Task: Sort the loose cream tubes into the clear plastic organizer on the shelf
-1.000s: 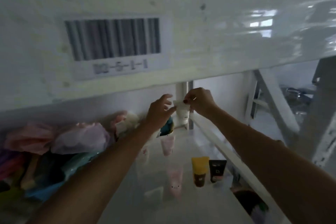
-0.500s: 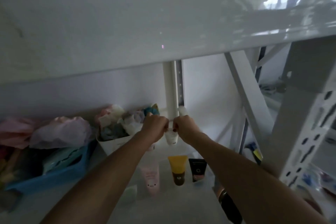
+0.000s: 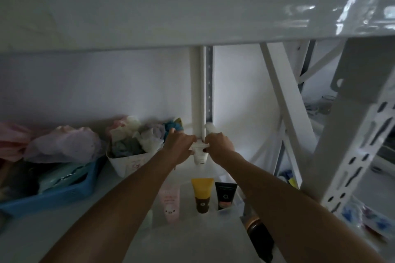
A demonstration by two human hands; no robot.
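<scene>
White tube [image 3: 200, 154] pinched at top by both hands, left hand [image 3: 180, 146] and right hand [image 3: 219, 145], cap down, above pink tube [image 3: 170, 204], yellow tube [image 3: 202, 195], black tube [image 3: 225, 195].

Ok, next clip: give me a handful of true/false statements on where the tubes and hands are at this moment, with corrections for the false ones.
1. Both hands hold the white tube at the back of the shelf. True: the left hand and right hand pinch its upper end from either side.
2. The yellow tube stands between a pink tube and a black tube. True.
3. The white tube is held cap up. False: its narrow end points down.
4. The blue basket is to the right of the tubes. False: it sits at the left.
5. The white tub beside the left hand is empty. False: it is stuffed with crumpled items.
</scene>
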